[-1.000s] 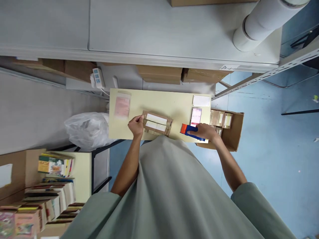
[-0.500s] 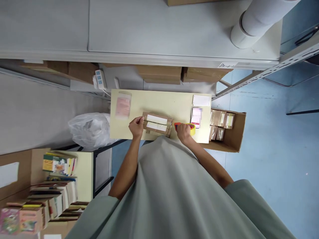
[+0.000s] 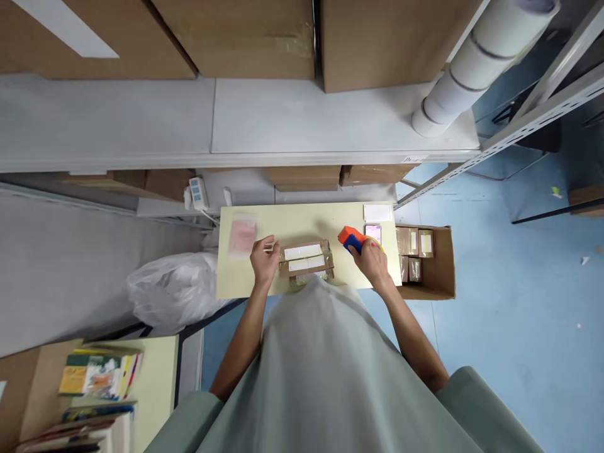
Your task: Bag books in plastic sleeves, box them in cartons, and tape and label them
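Observation:
Small brown cardboard boxes (image 3: pixel 306 258) with white labels and clear tape lie side by side at the table's near edge, close to my body. My left hand (image 3: pixel 265 258) is just beside their left end, fingers apart and holding nothing. To the right of the boxes, my right hand (image 3: pixel 372 260) grips a red and blue tape dispenser (image 3: pixel 352 238) with a yellow roll, partly hidden by the fingers. It is raised over the pale yellow table (image 3: pixel 297 220). Behind the dispenser lies a phone (image 3: pixel 373 233), partly covered.
White labels (image 3: pixel 377 212) lie at the table's right back, a pinkish packet (image 3: pixel 242 234) at the left. An open carton (image 3: pixel 441 264) with small boxes stands to the right. A plastic bag (image 3: pixel 174 289) hangs left. A shelf (image 3: pixel 330 123) with large boxes runs behind.
My left hand has let go of the boxes' left end and opened. My right hand has lifted the tape dispenser and moved right, away from the boxes. The view has tilted up.

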`<action>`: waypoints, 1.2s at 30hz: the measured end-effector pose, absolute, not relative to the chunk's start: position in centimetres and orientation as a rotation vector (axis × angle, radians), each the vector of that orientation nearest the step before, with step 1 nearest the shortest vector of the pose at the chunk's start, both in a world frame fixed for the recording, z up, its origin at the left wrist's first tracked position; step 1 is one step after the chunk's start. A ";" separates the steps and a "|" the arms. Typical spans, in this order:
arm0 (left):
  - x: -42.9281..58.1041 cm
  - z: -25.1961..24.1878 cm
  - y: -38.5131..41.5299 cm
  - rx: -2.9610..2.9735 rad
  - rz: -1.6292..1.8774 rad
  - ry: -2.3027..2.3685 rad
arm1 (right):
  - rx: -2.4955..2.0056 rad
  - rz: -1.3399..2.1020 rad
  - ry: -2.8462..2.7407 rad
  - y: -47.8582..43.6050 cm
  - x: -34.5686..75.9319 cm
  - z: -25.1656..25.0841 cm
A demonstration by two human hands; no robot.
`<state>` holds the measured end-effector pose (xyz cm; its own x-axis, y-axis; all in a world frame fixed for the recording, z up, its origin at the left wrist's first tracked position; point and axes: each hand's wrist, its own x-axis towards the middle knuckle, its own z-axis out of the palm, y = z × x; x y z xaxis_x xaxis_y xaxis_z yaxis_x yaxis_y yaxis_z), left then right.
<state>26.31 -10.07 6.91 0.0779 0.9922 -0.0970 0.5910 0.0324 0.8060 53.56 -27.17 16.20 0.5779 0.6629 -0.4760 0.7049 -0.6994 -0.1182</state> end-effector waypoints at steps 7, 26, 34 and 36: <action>33.3 16.2 -4.1 1.879 0.999 0.986 | 2.899 -0.559 1.468 -19.9 53.5 24.7; 32.8 26.9 0.4 1.962 1.104 0.812 | 2.672 0.048 1.907 -1.1 56.6 29.7; 24.9 12.3 -4.5 1.675 0.759 1.303 | 2.998 0.125 1.929 -12.1 52.6 21.6; 22.8 8.9 -7.3 1.594 0.554 1.427 | 3.073 -0.198 1.810 -16.4 50.9 17.6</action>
<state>22.84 -7.31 8.88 0.2342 0.9448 -0.2293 0.5425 0.0688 0.8373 50.90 -16.39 17.60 0.5041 0.8552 0.1205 0.8089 -0.4187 -0.4128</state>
